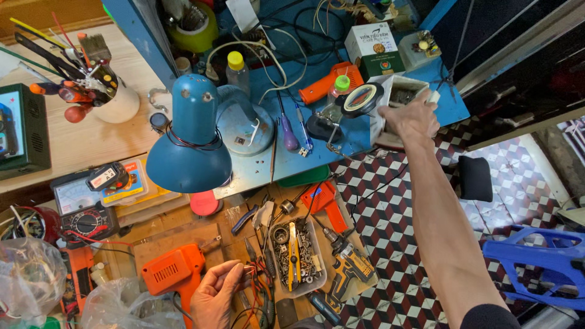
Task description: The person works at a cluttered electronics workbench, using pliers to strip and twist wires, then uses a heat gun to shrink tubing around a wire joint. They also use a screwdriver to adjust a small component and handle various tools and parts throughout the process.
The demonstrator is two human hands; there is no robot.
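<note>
- Head view: the right hand [414, 119] reached far out and clamped on a small open white box [399, 91] of dark metal bits at the corner of the blue shelf [448, 100].
- The box looked light but floppy, safest gripped by its side walls.
- The left hand [214, 295] rested half-curled, gripping nothing, beside the orange drill [173, 271].
- Cluttered wooden bench [183, 234]; checkered tile floor [396, 244].

Our right arm stretches far forward, nearly straight, bare to a dark sleeve at the shoulder. Our right hand [415, 119] is turned back-up, fingers curled closed in a grip. Our left hand [214, 297] stays low and near, fingers bent, fingertips pinched together.
</note>
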